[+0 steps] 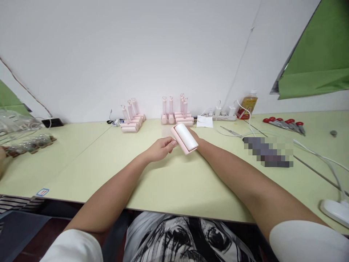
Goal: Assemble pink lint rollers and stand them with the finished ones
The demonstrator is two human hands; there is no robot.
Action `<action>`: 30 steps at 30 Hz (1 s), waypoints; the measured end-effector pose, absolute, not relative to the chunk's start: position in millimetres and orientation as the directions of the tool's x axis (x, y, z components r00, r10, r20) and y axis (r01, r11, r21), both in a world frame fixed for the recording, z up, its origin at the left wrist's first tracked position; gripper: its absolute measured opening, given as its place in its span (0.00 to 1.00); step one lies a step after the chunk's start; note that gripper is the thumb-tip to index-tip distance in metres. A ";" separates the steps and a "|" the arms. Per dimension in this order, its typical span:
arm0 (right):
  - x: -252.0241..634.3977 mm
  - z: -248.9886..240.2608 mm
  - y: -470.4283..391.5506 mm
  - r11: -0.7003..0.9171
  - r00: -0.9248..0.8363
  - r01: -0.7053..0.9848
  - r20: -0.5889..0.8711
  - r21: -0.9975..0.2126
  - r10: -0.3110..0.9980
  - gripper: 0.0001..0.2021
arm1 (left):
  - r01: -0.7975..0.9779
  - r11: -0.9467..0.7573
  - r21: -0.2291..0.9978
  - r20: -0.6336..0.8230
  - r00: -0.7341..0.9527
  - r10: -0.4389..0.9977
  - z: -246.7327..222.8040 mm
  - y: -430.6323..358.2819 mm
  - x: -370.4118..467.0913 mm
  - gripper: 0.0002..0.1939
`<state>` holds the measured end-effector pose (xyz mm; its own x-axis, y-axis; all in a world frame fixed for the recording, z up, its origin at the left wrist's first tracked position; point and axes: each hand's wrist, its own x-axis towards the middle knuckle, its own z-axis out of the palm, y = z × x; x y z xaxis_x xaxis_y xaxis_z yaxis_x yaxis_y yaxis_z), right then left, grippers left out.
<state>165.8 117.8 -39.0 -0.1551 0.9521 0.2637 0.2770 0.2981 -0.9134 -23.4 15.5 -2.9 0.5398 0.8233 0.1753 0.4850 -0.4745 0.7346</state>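
Observation:
A pink lint roller (186, 140) with a white paper roll is held up over the table, tilted with its lower end to the right. My left hand (163, 148) is closed at the roller's left side, thumb and fingertips against the edge of the pink case. Behind the roller, most of my right hand (194, 134) is hidden, including its fingers; it appears to support the roller from the far side. Beyond my hands, several pink lint rollers (178, 115) with upright clear handles stand near the wall, and another group of lint rollers (132, 118) stands to the left.
A white paper (205, 121), power strip (225, 117) and bottle of yellow liquid (247, 105) are at the back right. Scissors (231, 131), red-capped items (285, 123) and cables lie right. Plastic-wrapped items (31, 143) and another person's hand (2, 156) are at left.

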 end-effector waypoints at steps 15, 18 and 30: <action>186.5 -39.8 108.2 -0.002 -0.276 -0.219 0.060 -0.976 0.959 0.13 | 0.586 -0.159 0.795 0.020 0.236 0.971 -21.0 46.7 -47.5 0.22; 179.6 -41.3 103.2 -0.030 -0.352 -0.215 0.048 -0.976 0.935 0.23 | 0.595 -0.167 0.786 0.030 0.234 0.972 -23.1 49.8 -49.7 0.22; 176.2 -40.4 96.9 -0.040 -0.557 -0.094 0.019 -0.995 0.830 0.29 | 0.624 -0.149 0.767 0.007 0.224 0.975 -24.3 52.1 -51.5 0.23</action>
